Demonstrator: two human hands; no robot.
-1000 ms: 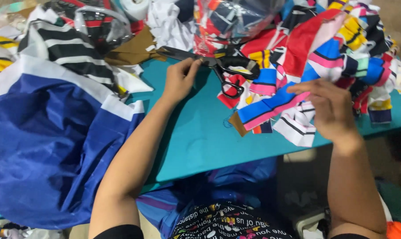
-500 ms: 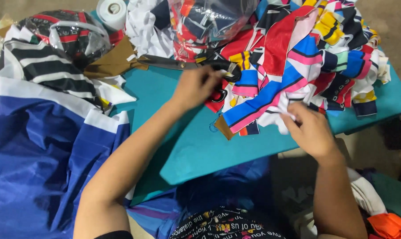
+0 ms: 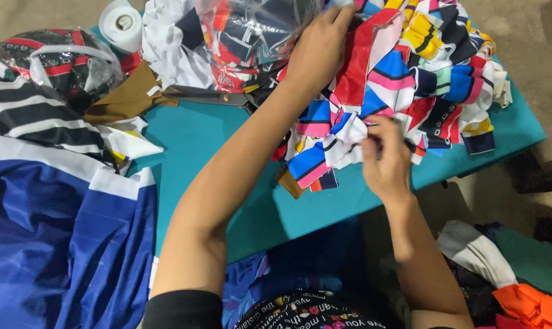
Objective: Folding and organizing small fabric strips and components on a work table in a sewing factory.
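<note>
Fingers of the right hand (image 3: 385, 164) pinch the limp, light pile of multicoloured striped fabric scraps (image 3: 404, 85) at its near edge, while the left hand (image 3: 318, 49) presses flat on its far left side.

Likely a sewing workshop, teal cutting table (image 3: 227, 140), heaped fabric scraps (image 3: 434, 79), scissors (image 3: 212, 95), bare floor

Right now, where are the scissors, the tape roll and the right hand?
scissors (image 3: 212, 96), head view, on the blades.
tape roll (image 3: 122, 25), head view, on its white top face.
right hand (image 3: 387, 159), head view, on the back of the hand.
</note>
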